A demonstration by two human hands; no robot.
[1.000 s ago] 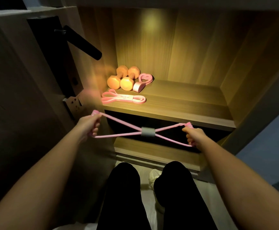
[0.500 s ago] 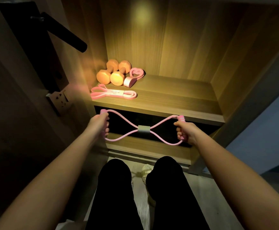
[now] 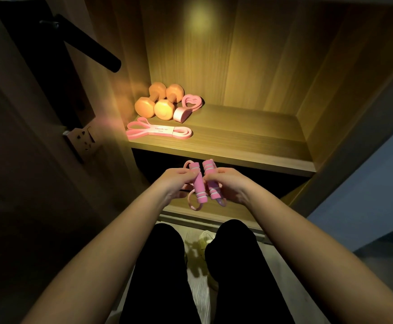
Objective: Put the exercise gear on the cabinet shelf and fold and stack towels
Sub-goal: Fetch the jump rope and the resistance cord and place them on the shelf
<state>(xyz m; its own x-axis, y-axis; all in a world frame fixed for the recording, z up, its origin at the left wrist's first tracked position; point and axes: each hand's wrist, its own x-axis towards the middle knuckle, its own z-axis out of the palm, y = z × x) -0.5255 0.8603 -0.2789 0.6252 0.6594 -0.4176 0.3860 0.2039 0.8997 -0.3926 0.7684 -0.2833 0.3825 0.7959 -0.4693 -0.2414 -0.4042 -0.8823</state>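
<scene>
A home: a warm-lit wooden cabinet shelf (image 3: 249, 142) holds small orange dumbbells (image 3: 161, 109) at upper centre. A black lever door handle (image 3: 90, 46) and a wall socket (image 3: 83, 141) show at upper left.

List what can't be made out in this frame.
Head view:
- pink-handled band: tubing mostly hidden behind left hand and right hand.
- flat band label: print too small.
- space under the shelf: too dark.
- white cloth on floor: partly covered by legs.
</scene>
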